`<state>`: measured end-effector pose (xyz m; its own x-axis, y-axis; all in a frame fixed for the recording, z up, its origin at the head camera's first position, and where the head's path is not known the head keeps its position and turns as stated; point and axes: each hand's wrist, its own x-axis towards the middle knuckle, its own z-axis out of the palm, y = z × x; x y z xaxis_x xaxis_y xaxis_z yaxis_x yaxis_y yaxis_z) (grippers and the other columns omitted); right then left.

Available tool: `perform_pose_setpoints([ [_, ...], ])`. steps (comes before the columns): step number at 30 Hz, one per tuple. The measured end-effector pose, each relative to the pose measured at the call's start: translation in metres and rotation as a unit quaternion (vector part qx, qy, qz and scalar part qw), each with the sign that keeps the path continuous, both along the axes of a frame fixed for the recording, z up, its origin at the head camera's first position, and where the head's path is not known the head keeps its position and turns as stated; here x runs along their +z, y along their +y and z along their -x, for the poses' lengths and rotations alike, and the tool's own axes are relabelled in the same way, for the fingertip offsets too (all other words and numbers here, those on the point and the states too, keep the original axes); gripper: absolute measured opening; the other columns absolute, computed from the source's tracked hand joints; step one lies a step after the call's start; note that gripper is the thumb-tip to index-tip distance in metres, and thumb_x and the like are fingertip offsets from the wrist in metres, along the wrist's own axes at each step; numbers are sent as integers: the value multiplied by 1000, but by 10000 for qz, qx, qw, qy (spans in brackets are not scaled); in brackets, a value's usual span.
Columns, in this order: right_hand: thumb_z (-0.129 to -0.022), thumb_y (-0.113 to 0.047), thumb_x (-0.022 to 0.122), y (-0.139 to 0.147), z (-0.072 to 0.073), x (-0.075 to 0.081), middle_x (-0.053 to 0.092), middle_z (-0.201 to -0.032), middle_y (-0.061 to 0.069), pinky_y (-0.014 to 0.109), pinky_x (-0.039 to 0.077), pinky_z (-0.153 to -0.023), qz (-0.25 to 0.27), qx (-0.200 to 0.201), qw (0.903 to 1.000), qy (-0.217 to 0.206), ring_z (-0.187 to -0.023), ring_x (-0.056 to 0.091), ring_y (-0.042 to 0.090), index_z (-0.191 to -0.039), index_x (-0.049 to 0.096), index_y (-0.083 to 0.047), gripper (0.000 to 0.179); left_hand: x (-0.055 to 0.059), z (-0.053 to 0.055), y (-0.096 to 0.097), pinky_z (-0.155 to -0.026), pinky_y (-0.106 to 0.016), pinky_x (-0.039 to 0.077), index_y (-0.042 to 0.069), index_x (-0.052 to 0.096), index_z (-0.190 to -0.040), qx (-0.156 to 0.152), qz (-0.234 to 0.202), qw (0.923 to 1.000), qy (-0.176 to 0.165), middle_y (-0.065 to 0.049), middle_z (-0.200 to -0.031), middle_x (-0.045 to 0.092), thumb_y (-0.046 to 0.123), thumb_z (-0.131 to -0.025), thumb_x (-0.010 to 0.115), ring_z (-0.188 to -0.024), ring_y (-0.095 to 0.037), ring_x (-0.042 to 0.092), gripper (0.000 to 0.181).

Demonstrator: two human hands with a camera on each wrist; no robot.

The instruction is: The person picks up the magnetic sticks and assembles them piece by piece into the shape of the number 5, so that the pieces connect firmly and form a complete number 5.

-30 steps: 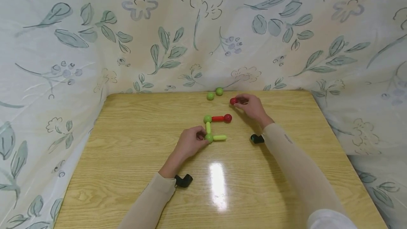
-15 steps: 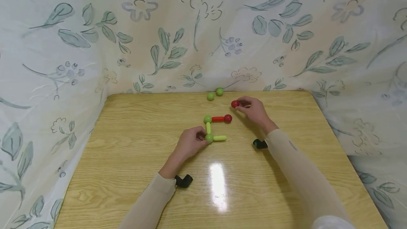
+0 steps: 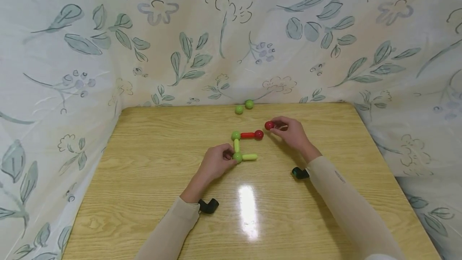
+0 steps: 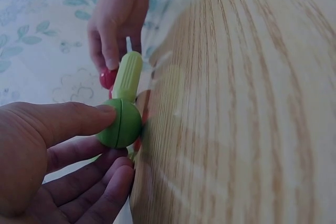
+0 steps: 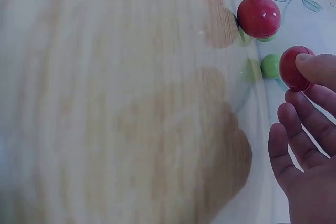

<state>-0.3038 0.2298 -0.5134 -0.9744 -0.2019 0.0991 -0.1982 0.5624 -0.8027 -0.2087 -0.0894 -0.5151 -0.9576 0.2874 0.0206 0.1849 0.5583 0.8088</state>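
"What's shifted?"

"The right hand (image 3: pixel 291 133) and its red ball (image 3: pixel 269 125) — both come nearer the body than half a second ago."

"Fingers?"

"Right thumb and fingertips pinch that ball, near the fixed red ball (image 3: pixel 258 135) on the red rod (image 3: pixel 247 135). Left thumb and fingers clamp the green corner ball (image 4: pixel 122 124); the left hand (image 3: pixel 216 159) hasn't budged."

"Which step?"

"Adding a piece, I'd judge. The lime rod (image 4: pixel 127 77) off that corner shows a bare tip — the next move probably calls for lowering the ball onto it, corner held steady."
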Motion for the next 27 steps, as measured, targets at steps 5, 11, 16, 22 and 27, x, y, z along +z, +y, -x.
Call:
perform_pose_setpoints([
  [5, -100, -12, 81, 2, -4, 1, 75, -116, 11, 46, 59, -94, -34, -9, 10000, 44, -104, 69, 26, -130, 74, -5, 31, 1, -1, 0, -80, -35, 58, 8, 77, -105, 30, -15, 10000, 8, -5, -96, 75, 11, -92, 89, -85, -14, 66, 18],
  [11, -100, -13, 82, 4, -14, 3, 75, -118, 11, 45, 59, -95, 74, -71, 9999, -5, -104, 68, 27, -131, 74, -6, 33, 3, -1, -1, -80, -36, 58, 7, 77, -107, 18, -78, 10000, -14, -6, -96, 74, 13, -93, 89, -85, -14, 66, 19],
  [16, -99, -13, 83, 4, -26, 2, 75, -118, 10, 37, 59, -93, 92, -43, 9999, -95, -104, 69, 26, -129, 74, -8, 31, 3, -2, -1, -80, -36, 58, 6, 78, -107, 24, -103, 9999, -24, -6, -96, 74, 13, -93, 89, -85, -14, 66, 19],
  [22, -98, -12, 83, 3, -38, 3, 75, -117, 6, 34, 59, -91, 66, -27, 10000, -20, -102, 69, 24, -127, 75, -10, 30, 2, -1, 0, -79, -36, 59, 7, 77, -107, 6, -122, 9999, -44, -3, -94, 73, 13, -93, 88, -85, -14, 66, 19],
  [27, -98, -12, 83, 0, -48, 6, 75, -118, 5, 39, 59, -94, -26, 106, 9999, -96, -103, 69, 23, -128, 75, -11, 31, 2, 0, -1, -79, -35, 58, 8, 77, -107, -25, -86, 9999, -70, -1, -93, 72, 14, -94, 88, -84, -13, 65, 18],
])
